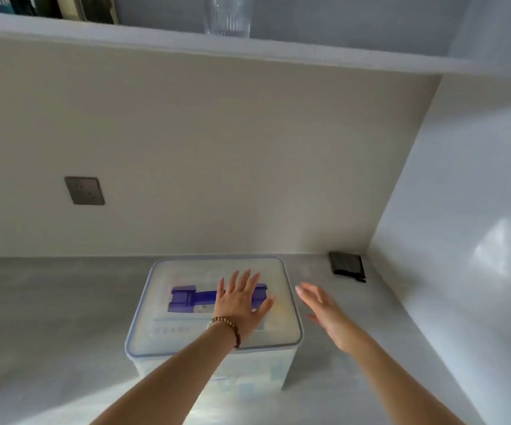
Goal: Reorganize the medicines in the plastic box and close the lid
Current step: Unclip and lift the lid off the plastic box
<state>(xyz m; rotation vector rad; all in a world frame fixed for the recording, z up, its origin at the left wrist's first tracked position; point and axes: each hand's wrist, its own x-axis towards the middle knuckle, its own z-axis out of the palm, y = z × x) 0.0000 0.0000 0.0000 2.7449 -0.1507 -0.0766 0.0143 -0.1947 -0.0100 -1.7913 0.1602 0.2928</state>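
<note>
A translucent plastic box (162, 363) stands on the grey counter, with its lid (186, 271) lying on top. The lid has a blue rim and a purple handle (193, 297) folded flat in its middle. Medicine packs show only as faint blurred shapes through the plastic. My left hand (240, 305) rests flat on the lid, fingers spread, partly covering the handle's right end; a bead bracelet is on that wrist. My right hand (325, 314) hovers open just beyond the box's right edge, fingers pointing to the wall, holding nothing.
A small black pouch (347, 265) lies at the back right corner of the counter (48, 317). A white side wall (463, 240) rises on the right. A grey wall socket (84, 190) is on the back wall. A shelf above carries a ribbed glass (226, 15).
</note>
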